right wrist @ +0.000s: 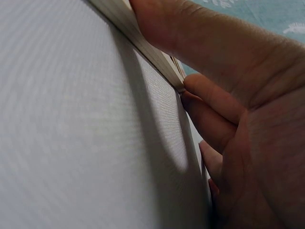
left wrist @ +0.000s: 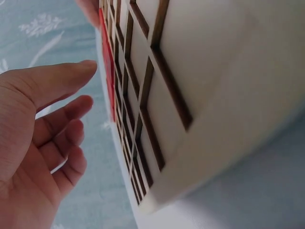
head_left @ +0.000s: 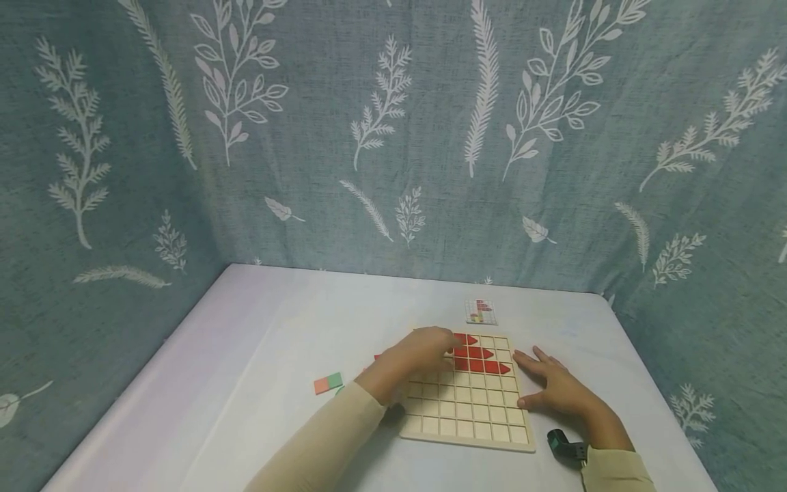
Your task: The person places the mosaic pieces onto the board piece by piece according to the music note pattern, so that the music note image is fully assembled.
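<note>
From afar I have L hand (head_left: 423,350) half-open, nothing held, by flat red arrow-ended pcs (head_left: 478,353) in the pale wooden grid board (head_left: 465,443) on the white counter (head_left: 264,383), R hand (head_left: 558,389) spread, ungripping, touching its edge, prob. to steady it.

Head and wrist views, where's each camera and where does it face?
Head: on the head, facing forward and down at the board; left grip, right grip, sleeves show.
Left wrist: on that wrist, facing across the board; left grip shows.
Right wrist: on that wrist, facing along the table; right grip shows.
Wrist views share the board.
</note>
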`<action>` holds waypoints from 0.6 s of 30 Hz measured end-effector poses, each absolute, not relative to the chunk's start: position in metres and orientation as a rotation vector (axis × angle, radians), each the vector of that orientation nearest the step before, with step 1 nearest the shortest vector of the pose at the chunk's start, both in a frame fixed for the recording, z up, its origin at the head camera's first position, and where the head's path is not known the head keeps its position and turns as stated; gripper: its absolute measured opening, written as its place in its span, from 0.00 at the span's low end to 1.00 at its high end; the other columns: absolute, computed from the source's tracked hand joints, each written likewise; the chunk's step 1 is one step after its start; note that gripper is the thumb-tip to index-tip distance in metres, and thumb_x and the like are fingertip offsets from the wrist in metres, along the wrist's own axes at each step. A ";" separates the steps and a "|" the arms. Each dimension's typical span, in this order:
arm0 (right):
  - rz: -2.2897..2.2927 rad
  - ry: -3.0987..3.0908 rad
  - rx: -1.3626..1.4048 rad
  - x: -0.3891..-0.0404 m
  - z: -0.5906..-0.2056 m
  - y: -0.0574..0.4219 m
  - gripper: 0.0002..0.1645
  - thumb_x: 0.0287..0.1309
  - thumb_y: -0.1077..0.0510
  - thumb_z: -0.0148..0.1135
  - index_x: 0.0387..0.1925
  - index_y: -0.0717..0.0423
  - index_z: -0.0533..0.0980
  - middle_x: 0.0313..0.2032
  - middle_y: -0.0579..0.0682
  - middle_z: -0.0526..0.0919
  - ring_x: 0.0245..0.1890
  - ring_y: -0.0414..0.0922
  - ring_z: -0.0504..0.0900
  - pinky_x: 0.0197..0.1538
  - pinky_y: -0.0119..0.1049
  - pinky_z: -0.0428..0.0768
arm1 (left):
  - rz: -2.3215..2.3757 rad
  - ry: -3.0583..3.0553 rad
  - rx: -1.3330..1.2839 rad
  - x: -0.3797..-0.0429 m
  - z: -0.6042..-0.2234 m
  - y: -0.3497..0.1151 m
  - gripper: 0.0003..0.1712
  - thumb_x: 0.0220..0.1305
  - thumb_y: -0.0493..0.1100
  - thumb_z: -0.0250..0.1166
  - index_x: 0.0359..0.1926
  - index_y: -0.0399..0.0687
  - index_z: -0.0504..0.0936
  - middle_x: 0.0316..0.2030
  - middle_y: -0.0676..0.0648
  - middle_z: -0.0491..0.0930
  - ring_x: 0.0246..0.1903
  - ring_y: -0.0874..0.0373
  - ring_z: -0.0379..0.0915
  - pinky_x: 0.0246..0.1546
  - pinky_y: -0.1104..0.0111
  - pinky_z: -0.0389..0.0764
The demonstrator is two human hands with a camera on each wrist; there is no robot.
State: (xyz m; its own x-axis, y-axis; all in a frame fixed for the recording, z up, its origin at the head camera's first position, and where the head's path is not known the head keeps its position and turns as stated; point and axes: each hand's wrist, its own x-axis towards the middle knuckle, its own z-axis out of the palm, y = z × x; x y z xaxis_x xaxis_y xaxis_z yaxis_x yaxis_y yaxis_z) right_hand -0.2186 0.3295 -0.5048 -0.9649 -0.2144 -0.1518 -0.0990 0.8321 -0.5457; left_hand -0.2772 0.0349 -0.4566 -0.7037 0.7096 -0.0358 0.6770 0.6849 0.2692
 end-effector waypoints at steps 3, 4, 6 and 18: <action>-0.822 2.801 -0.250 -0.218 -0.505 0.329 0.66 0.27 0.33 0.78 0.71 0.48 0.63 0.72 0.69 0.48 0.68 0.74 0.44 0.59 0.74 0.48 | 0.383 2.757 1.090 -0.274 -0.456 0.029 0.21 0.59 0.45 0.71 0.54 0.53 0.83 0.42 0.58 0.81 0.43 0.64 0.77 0.47 0.68 0.76; -0.820 2.800 -0.249 -0.218 -0.505 0.329 0.66 0.27 0.33 0.78 0.71 0.48 0.63 0.72 0.69 0.48 0.68 0.74 0.44 0.59 0.74 0.48 | 0.393 2.758 1.083 -0.273 -0.456 0.027 0.21 0.59 0.45 0.71 0.54 0.53 0.83 0.42 0.58 0.81 0.44 0.64 0.77 0.48 0.68 0.76; -0.812 2.801 -0.250 -0.218 -0.505 0.329 0.66 0.27 0.33 0.78 0.72 0.48 0.63 0.72 0.69 0.47 0.68 0.74 0.44 0.59 0.75 0.49 | 0.403 2.759 1.083 -0.272 -0.455 0.024 0.20 0.59 0.45 0.71 0.54 0.53 0.83 0.43 0.58 0.81 0.45 0.63 0.77 0.49 0.67 0.76; -0.797 2.802 -0.247 -0.219 -0.502 0.328 0.68 0.27 0.32 0.78 0.72 0.50 0.62 0.71 0.71 0.47 0.67 0.75 0.43 0.59 0.75 0.48 | 0.379 2.783 1.062 -0.268 -0.452 0.001 0.18 0.61 0.43 0.69 0.53 0.50 0.83 0.47 0.55 0.82 0.48 0.61 0.77 0.51 0.65 0.75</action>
State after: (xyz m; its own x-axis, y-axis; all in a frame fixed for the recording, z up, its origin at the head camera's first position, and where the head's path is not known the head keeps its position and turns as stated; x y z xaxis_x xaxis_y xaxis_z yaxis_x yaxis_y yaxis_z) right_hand -0.2190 0.3284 -0.5025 -0.9621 -0.2193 -0.1620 -0.1013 0.8391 -0.5344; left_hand -0.2685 0.0015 -0.4523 -0.7416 0.6697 -0.0393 0.6348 0.7194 0.2819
